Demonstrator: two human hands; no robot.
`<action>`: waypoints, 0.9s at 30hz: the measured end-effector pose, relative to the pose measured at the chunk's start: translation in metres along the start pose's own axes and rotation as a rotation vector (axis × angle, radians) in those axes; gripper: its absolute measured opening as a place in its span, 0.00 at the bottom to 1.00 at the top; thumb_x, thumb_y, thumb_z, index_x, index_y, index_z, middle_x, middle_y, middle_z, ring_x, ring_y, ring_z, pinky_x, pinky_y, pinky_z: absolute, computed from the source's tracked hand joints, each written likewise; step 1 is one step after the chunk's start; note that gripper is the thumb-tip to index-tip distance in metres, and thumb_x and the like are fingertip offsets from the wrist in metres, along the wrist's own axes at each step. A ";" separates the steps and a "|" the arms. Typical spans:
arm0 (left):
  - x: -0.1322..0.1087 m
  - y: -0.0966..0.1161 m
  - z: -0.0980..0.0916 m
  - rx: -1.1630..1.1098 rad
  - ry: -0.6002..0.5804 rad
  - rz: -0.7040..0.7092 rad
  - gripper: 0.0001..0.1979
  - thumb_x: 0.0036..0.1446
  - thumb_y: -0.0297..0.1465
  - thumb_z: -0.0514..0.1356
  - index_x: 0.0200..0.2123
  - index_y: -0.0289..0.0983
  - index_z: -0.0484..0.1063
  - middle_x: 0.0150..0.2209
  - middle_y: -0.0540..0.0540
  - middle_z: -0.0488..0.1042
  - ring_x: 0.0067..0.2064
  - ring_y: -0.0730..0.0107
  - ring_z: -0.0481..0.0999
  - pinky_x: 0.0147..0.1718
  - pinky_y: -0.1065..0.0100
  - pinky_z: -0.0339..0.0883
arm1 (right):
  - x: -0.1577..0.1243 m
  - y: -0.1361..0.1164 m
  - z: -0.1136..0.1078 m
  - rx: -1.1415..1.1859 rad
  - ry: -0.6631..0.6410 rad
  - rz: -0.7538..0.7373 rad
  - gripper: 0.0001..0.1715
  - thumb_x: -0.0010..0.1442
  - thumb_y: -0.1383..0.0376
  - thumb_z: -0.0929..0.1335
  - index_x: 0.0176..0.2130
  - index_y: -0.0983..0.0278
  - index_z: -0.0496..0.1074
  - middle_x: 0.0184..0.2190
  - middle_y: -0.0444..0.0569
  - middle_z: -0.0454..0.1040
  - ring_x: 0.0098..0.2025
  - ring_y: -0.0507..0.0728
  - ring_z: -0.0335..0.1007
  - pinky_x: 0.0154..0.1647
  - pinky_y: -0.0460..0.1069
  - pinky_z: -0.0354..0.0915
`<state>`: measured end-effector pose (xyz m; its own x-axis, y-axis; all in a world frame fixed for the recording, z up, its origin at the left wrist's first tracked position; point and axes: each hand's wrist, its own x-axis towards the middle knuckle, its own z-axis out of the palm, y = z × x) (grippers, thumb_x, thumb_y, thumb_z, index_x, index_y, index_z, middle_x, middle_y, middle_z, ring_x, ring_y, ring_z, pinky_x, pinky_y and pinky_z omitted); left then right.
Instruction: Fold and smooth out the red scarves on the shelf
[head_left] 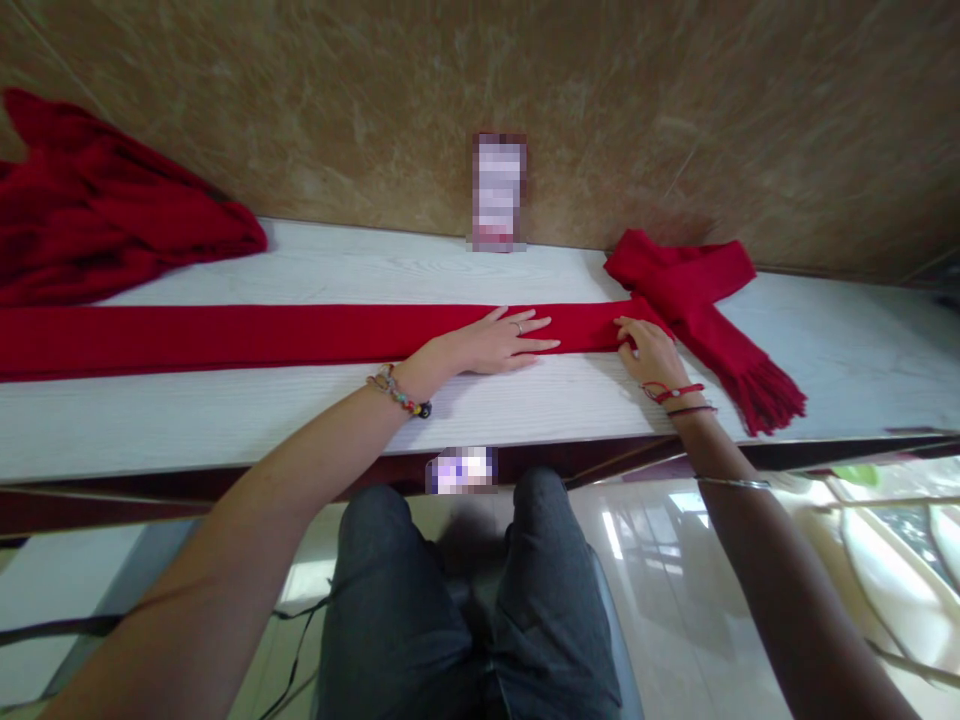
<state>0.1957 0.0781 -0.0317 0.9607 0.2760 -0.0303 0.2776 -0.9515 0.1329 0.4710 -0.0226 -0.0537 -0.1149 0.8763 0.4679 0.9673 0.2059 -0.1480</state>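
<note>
A long red scarf point(225, 337) lies stretched flat along the white table point(225, 420), from the left edge to the right. Its right end is folded back on itself, with a fringed tail point(765, 395) pointing toward the table's front edge. My left hand point(499, 343) lies flat on the scarf near the middle, fingers spread and open. My right hand point(646, 350) presses on the scarf's near edge beside the fold, fingers bent down onto the cloth. Both wrists wear bracelets.
A heap of red cloth point(97, 215) sits at the table's far left against the brown wall. A small blurred card point(499, 192) stands against the wall behind the scarf. My knees in dark trousers point(480, 600) are under the table's front edge.
</note>
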 end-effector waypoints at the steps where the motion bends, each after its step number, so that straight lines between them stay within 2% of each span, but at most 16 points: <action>1: 0.000 0.001 0.000 -0.005 0.008 -0.012 0.24 0.65 0.42 0.41 0.64 0.50 0.51 0.68 0.50 0.44 0.68 0.62 0.39 0.62 0.51 0.32 | 0.000 0.000 -0.001 -0.006 0.019 0.009 0.14 0.51 0.73 0.60 0.34 0.60 0.70 0.43 0.53 0.76 0.46 0.62 0.71 0.50 0.60 0.65; 5: 0.000 0.003 -0.001 -0.009 0.011 -0.057 0.26 0.65 0.43 0.43 0.65 0.49 0.48 0.68 0.49 0.41 0.68 0.56 0.37 0.62 0.47 0.31 | -0.002 0.000 -0.002 -0.019 0.098 0.042 0.13 0.53 0.72 0.59 0.35 0.60 0.69 0.45 0.54 0.75 0.48 0.62 0.70 0.51 0.59 0.65; 11: -0.002 0.003 -0.003 0.008 -0.033 -0.032 0.25 0.64 0.44 0.43 0.64 0.52 0.50 0.68 0.51 0.42 0.68 0.54 0.38 0.61 0.45 0.32 | -0.002 0.007 0.004 -0.056 -0.026 0.005 0.12 0.49 0.74 0.60 0.30 0.61 0.68 0.43 0.57 0.75 0.47 0.62 0.71 0.49 0.57 0.66; 18: -0.003 0.003 -0.007 0.011 -0.054 -0.030 0.25 0.64 0.43 0.44 0.63 0.51 0.51 0.68 0.50 0.43 0.68 0.54 0.37 0.61 0.46 0.31 | -0.004 0.020 0.006 -0.135 0.054 0.086 0.17 0.48 0.77 0.57 0.28 0.60 0.68 0.40 0.52 0.76 0.47 0.59 0.71 0.48 0.55 0.69; 20: -0.003 0.004 -0.008 0.021 -0.062 -0.025 0.25 0.65 0.43 0.43 0.63 0.51 0.51 0.68 0.49 0.43 0.68 0.54 0.37 0.61 0.46 0.32 | -0.003 0.024 0.002 -0.166 0.067 0.121 0.19 0.49 0.77 0.57 0.32 0.62 0.71 0.41 0.54 0.76 0.48 0.59 0.71 0.50 0.56 0.67; 22: -0.004 0.004 -0.008 0.030 -0.068 -0.023 0.25 0.65 0.43 0.43 0.63 0.50 0.52 0.68 0.49 0.43 0.68 0.54 0.37 0.61 0.45 0.32 | -0.003 0.029 -0.004 -0.204 0.027 0.110 0.22 0.49 0.76 0.58 0.41 0.66 0.72 0.47 0.57 0.74 0.53 0.60 0.68 0.54 0.56 0.65; 24: -0.004 0.004 -0.008 0.040 -0.067 -0.022 0.25 0.65 0.43 0.43 0.64 0.50 0.51 0.68 0.49 0.42 0.68 0.54 0.37 0.61 0.46 0.32 | -0.005 0.034 -0.009 -0.244 -0.086 0.063 0.28 0.50 0.77 0.58 0.49 0.71 0.69 0.52 0.59 0.70 0.56 0.60 0.64 0.57 0.56 0.62; 27: -0.004 0.004 -0.008 0.051 -0.064 -0.018 0.25 0.65 0.43 0.42 0.64 0.49 0.50 0.68 0.48 0.42 0.68 0.54 0.37 0.61 0.46 0.33 | -0.013 0.042 -0.012 -0.328 -0.262 0.000 0.32 0.51 0.77 0.57 0.55 0.76 0.65 0.56 0.62 0.67 0.60 0.60 0.59 0.60 0.56 0.59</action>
<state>0.1932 0.0740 -0.0231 0.9535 0.2859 -0.0954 0.2937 -0.9524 0.0810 0.5158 -0.0306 -0.0551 -0.1273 0.9661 0.2246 0.9832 0.0930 0.1571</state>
